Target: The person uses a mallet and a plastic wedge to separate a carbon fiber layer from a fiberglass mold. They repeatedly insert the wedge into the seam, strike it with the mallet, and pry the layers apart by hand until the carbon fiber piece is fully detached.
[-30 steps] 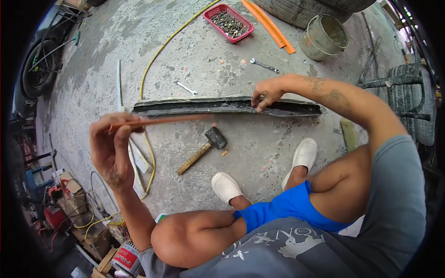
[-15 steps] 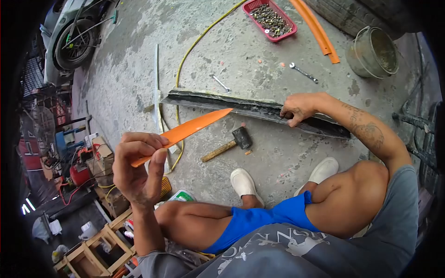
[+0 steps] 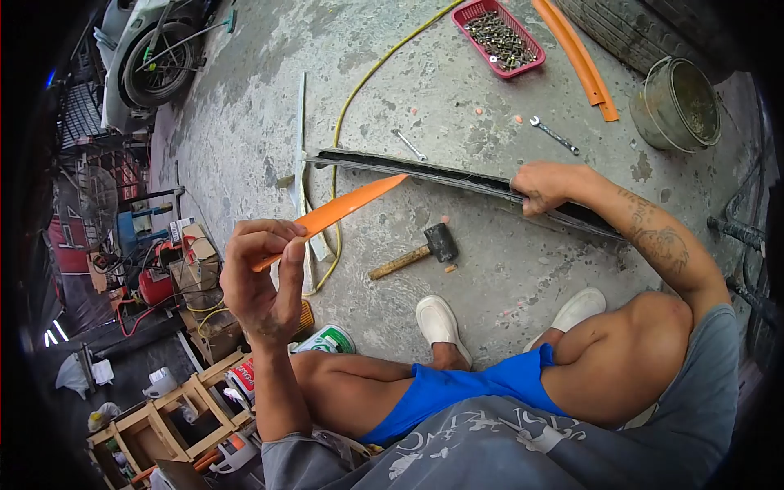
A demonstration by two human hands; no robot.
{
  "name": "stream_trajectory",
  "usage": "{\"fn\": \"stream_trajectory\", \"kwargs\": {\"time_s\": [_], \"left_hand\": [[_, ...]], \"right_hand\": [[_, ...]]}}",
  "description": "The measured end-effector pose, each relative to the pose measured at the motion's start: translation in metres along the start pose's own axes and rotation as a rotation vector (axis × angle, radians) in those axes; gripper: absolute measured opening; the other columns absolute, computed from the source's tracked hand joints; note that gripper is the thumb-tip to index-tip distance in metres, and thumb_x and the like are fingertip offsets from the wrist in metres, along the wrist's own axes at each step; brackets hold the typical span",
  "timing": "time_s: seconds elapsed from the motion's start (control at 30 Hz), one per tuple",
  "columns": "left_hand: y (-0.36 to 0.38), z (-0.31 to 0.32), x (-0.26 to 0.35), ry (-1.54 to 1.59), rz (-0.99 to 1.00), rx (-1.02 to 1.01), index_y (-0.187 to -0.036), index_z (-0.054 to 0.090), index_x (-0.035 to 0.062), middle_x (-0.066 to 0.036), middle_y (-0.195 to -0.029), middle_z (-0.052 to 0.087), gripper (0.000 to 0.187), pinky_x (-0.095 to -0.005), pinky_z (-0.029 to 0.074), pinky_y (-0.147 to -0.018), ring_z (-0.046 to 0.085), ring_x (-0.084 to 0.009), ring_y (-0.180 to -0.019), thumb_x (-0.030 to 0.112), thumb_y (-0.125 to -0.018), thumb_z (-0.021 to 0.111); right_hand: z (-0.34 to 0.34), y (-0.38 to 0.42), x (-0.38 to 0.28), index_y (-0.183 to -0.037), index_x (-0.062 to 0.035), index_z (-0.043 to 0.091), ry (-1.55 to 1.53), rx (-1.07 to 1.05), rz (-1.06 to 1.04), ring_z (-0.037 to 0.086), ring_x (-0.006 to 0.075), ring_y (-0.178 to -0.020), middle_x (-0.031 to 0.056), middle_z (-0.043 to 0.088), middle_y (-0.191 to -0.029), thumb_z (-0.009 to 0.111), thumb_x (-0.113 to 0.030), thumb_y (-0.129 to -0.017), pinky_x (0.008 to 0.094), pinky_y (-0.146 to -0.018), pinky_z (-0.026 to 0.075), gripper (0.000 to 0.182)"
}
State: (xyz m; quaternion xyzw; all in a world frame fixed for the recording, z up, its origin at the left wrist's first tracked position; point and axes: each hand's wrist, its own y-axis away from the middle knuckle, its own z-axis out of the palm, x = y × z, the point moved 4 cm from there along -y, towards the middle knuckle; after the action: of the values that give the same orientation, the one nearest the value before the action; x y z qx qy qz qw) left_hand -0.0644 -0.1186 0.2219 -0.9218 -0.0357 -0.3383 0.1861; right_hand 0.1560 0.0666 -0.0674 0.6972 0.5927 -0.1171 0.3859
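Note:
My left hand (image 3: 273, 273) pinches the wide end of a long, pointed orange strip (image 3: 347, 206) between thumb and fingers; its tip reaches toward the black trim piece. My right hand (image 3: 545, 188) is closed on the long black trim piece (image 3: 465, 179), near its right part. That piece slants above the concrete floor, its narrow edge turned up. Below it lies a mallet (image 3: 439, 243) with a black head and wooden handle.
Two wrenches (image 3: 555, 136) (image 3: 410, 145), a red basket of bolts (image 3: 500, 37), orange strips (image 3: 578, 57) and a metal bucket (image 3: 674, 104) lie beyond the trim. A yellow hose (image 3: 353, 96) crosses the floor. A wooden frame (image 3: 167, 418) stands lower left.
The black trim piece has tilted in my right hand, showing less of its inner face. The whole view has shifted slightly. My left hand still holds the orange strip.

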Motion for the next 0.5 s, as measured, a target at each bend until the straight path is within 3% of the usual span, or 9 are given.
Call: {"fn": "stream_trajectory", "kwargs": {"time_s": [0.1,0.4,0.5], "left_hand": [[-0.001,0.0,-0.002,0.02,-0.017,0.006,-0.095,0.053,-0.002,-0.013,-0.096,0.057,0.008,-0.0366,0.053,-0.085,0.061,-0.0211,-0.091,-0.005,-0.092,0.06],[0.0,-0.002,-0.007,0.027,-0.02,0.011,-0.096,0.052,-0.0019,-0.013,-0.096,0.058,0.007,-0.0343,0.052,-0.085,0.061,-0.0204,-0.091,-0.005,-0.094,0.058],[-0.001,0.0,-0.01,-0.005,0.007,0.012,-0.094,0.053,-0.0026,-0.014,-0.091,0.062,0.013,-0.0291,0.052,-0.079,0.064,-0.0188,-0.084,-0.009,-0.088,0.063]], "right_hand": [[-0.001,0.003,-0.003,-0.085,0.006,0.069,-0.003,0.008,0.015,0.067,0.0422,-0.081,0.0264,0.067,-0.083,0.073,-0.024,-0.072,0.0482,-0.073,0.053,0.033],[0.0,0.003,-0.008,-0.086,0.0064,0.069,0.029,0.037,0.023,0.067,0.042,-0.083,0.0265,0.068,-0.085,0.074,-0.021,-0.072,0.0476,-0.076,0.054,0.031],[0.003,0.001,-0.004,-0.086,0.0069,0.068,-0.004,0.028,0.064,0.067,0.0419,-0.083,0.0263,0.068,-0.084,0.074,-0.021,-0.072,0.0474,-0.076,0.054,0.032]]}}
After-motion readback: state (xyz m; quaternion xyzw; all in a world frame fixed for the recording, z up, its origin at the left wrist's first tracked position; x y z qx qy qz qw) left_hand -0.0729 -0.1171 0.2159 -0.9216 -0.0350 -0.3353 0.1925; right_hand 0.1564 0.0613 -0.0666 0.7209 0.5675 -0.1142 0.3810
